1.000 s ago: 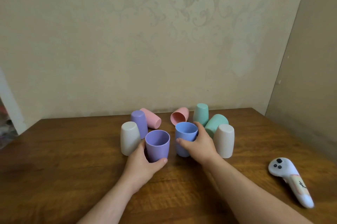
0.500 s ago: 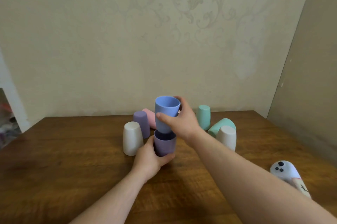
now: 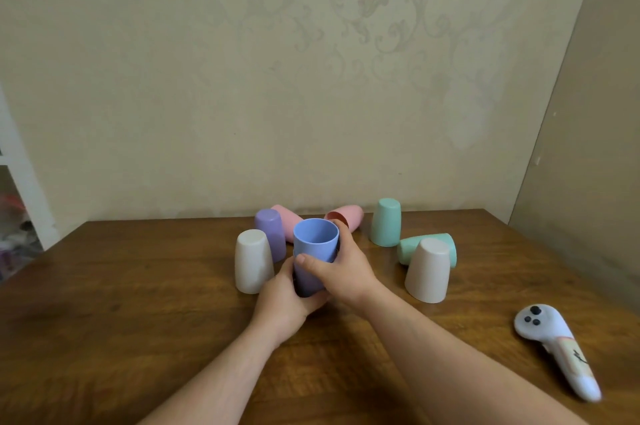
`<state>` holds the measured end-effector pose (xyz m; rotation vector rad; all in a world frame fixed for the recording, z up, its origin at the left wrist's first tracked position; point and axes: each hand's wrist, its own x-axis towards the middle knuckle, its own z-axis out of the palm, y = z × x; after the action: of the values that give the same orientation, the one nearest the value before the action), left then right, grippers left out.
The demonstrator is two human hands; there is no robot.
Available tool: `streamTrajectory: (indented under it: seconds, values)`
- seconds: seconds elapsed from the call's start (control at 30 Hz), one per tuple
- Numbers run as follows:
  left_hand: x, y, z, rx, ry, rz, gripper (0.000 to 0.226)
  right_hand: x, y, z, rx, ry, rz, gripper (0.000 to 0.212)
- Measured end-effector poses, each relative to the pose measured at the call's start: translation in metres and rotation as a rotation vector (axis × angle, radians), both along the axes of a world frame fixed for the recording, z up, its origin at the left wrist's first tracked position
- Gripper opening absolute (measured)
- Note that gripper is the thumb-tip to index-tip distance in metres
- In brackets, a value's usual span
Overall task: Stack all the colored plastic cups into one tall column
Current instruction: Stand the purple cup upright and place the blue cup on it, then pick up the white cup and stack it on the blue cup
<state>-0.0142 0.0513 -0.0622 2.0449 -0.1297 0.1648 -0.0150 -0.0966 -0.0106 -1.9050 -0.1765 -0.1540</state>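
Note:
A blue cup (image 3: 316, 240) sits nested inside an upright purple cup (image 3: 306, 281) at the table's middle. My right hand (image 3: 341, 269) wraps the blue cup from the right; my left hand (image 3: 282, 300) grips the purple cup below. Around them: a white cup (image 3: 252, 260) upside down at the left, another purple cup (image 3: 272, 237) upside down behind it, two pink cups (image 3: 287, 222) (image 3: 346, 215) lying on their sides, a green cup (image 3: 385, 222) upside down, a green cup (image 3: 427, 244) on its side, and a white cup (image 3: 428, 270) upside down at the right.
A white hand controller (image 3: 557, 348) lies on the wooden table (image 3: 138, 303) at the right front. A patterned wall stands close behind the cups, and a side wall runs along the right edge.
My right hand lifted the blue cup from the table, carried it left over the purple cup and pushed it down inside. My left hand kept hold of the purple cup.

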Motion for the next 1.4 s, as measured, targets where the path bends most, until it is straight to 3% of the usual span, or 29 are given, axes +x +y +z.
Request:
streamTrajectory:
  seconds: [0.17, 0.23, 0.33, 0.43, 0.57, 0.73, 0.93, 1.1, 1.27, 1.4]
  values:
    - [-0.006, -0.010, 0.001, 0.015, -0.017, -0.017, 0.080, -0.016, -0.031, 0.012, -0.107, -0.034, 0.026, 0.102]
    - [-0.007, -0.012, 0.001, 0.042, -0.017, -0.005, 0.079, -0.022, -0.053, 0.021, -0.154, -0.169, -0.070, 0.086]
    - [-0.005, -0.003, 0.000, 0.089, -0.038, 0.055, 0.079, -0.020, -0.089, 0.036, -0.278, -0.390, -0.430, 0.064]
    - [-0.004, 0.001, 0.000, 0.110, -0.047, 0.078, 0.080, -0.017, -0.129, 0.038, -0.382, -0.203, -0.672, 0.068]
    - [-0.007, -0.003, 0.000, 0.125, -0.049, 0.059, 0.083, -0.030, -0.160, 0.011, -0.643, 0.136, -0.505, 0.073]
    - [-0.008, -0.003, 0.000, 0.125, -0.050, 0.061, 0.086, -0.030, -0.163, 0.001, -0.512, 0.117, -0.415, 0.077]
    - [-0.007, -0.003, -0.001, 0.105, -0.049, 0.059, 0.083, -0.030, -0.148, 0.002, -0.433, 0.033, -0.486, 0.074]
    - [-0.006, -0.003, -0.002, 0.103, -0.036, 0.049, 0.083, -0.027, -0.126, -0.009, -0.356, 0.135, -0.338, 0.070]
    - [-0.005, -0.001, 0.000, 0.037, -0.013, 0.010, 0.094, -0.018, -0.115, -0.006, -0.578, 0.201, -0.200, 0.114]
    - [-0.002, -0.001, 0.011, -0.123, 0.025, -0.030, 0.101, -0.010, -0.096, 0.004, -0.913, 0.188, -0.209, 0.097]
